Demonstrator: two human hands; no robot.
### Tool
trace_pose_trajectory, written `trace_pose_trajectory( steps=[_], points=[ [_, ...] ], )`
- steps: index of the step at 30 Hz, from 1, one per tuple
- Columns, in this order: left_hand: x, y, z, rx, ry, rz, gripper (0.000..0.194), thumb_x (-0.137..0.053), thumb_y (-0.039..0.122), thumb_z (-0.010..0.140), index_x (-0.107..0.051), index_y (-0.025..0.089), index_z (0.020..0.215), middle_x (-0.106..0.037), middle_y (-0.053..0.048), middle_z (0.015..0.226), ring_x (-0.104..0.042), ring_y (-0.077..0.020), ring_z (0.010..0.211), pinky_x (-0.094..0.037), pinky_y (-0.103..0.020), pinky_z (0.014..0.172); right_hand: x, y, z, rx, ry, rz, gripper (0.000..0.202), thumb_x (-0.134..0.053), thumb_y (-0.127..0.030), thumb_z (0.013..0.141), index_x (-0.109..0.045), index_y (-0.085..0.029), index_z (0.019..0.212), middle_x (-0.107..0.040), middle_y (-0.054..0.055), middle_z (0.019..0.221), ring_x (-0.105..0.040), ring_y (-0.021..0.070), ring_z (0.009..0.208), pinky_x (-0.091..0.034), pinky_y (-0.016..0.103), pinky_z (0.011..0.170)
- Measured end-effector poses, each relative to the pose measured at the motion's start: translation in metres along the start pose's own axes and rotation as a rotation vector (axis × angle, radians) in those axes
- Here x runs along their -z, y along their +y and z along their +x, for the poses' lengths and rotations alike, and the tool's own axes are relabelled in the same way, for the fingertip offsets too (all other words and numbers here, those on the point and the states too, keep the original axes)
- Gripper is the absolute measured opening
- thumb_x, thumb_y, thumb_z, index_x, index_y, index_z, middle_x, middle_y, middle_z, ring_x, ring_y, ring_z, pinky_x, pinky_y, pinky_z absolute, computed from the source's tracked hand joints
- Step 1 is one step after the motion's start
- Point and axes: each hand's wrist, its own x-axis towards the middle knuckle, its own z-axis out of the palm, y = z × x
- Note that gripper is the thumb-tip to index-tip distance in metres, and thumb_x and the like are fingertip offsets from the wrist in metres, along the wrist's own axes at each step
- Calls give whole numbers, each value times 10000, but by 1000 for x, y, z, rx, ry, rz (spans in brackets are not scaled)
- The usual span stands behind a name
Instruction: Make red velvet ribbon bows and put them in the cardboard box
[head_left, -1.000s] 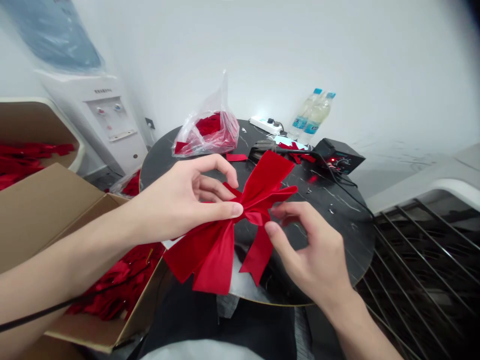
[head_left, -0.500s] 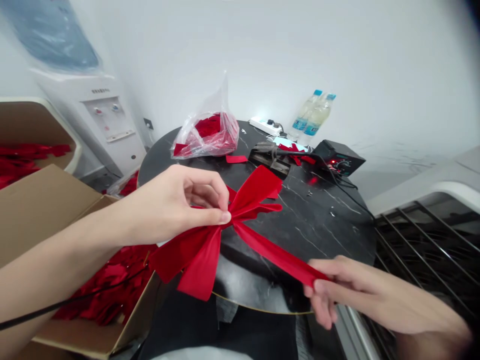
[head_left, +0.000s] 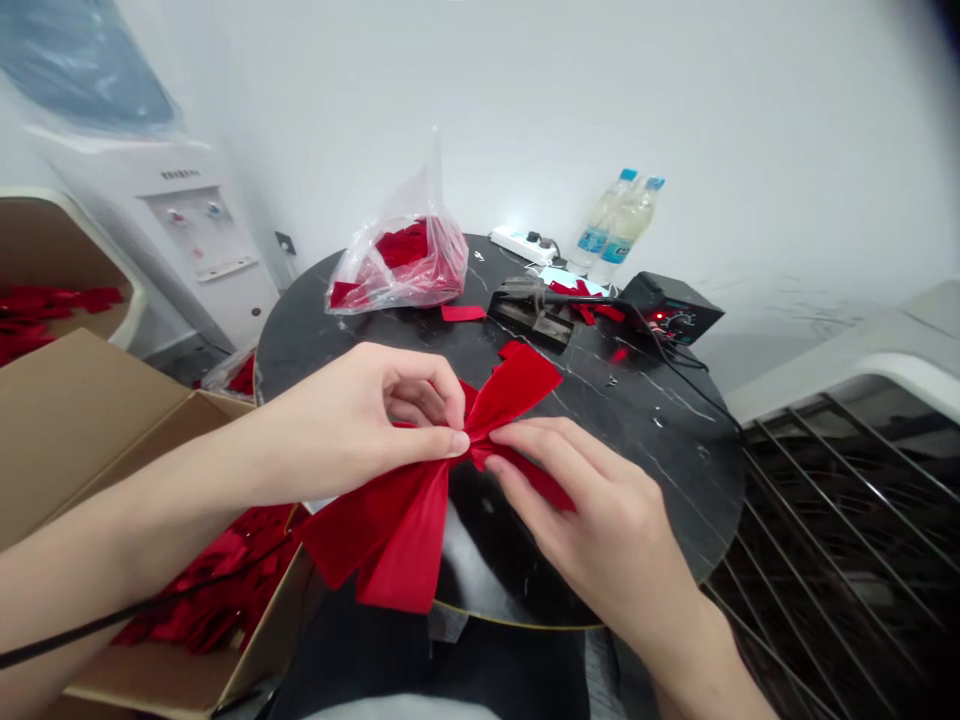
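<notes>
The left hand has its grip closed, thumb against fingers, on the gathered middle of the red velvet ribbon bow, while the right hand meets it from the other side, thumb and fingertips on the ribbon just beside that pinch. The bow is above the near part of the round black marble-patterned bench, its loops spreading toward the person and toward the far side. Farther back stand a clear plastic bag of red ribbon, a white power strip, two bottles and a black control box with a lit red light.
</notes>
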Motion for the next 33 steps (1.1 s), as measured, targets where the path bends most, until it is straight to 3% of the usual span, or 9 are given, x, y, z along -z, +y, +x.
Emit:
trace_pose_trajectory(
  steps=[3,8,11,18,28,33],
  points=[
    [4,-2,-1,8,9,10,160,-810,252,785,-664,188,798,-714,17,789,-681,-131,768,-550,-225,753,-8,4,4,40,-42,-19,183,-579,-136,1047,-652,-200,1201,-716,50,1135,-688,183,974,-552,321,871],
    [12,-4,0,26,-52,48,141,-804,219,785,-666,192,802,-729,20,787,-691,-129,765,-546,-214,726,5,8,7,22,-207,31,249,-525,-122,1064,-606,-211,1282,-685,40,1201,-685,153,974,-548,268,868],
    [15,-3,0,35,-57,78,118,-785,214,804,-669,197,816,-740,17,800,-693,-125,772,-538,-205,722,12,6,4,21,-238,2,309,-486,-89,1053,-586,-210,1320,-674,44,1197,-681,155,969,-548,274,847],
    [16,2,-2,18,-78,132,96,-771,233,811,-682,198,822,-733,8,798,-671,-129,731,-531,-210,681,10,-1,-2,-70,-129,112,258,-560,-106,1032,-622,-237,1245,-707,-5,1090,-692,122,930,-541,236,836],
    [15,15,-5,21,-68,122,143,-806,222,786,-671,184,812,-732,27,792,-676,-105,736,-543,-185,706,4,-2,-7,-124,-56,228,309,-617,-100,981,-616,-255,1249,-696,-17,1170,-699,110,1019,-540,183,953],
    [18,11,-5,-17,-49,125,143,-804,251,809,-675,196,837,-737,27,801,-692,-108,763,-542,-162,700,9,-5,-6,-102,13,131,250,-582,-77,992,-669,-239,1161,-727,-15,1098,-701,106,968,-532,172,915]
  ],
)
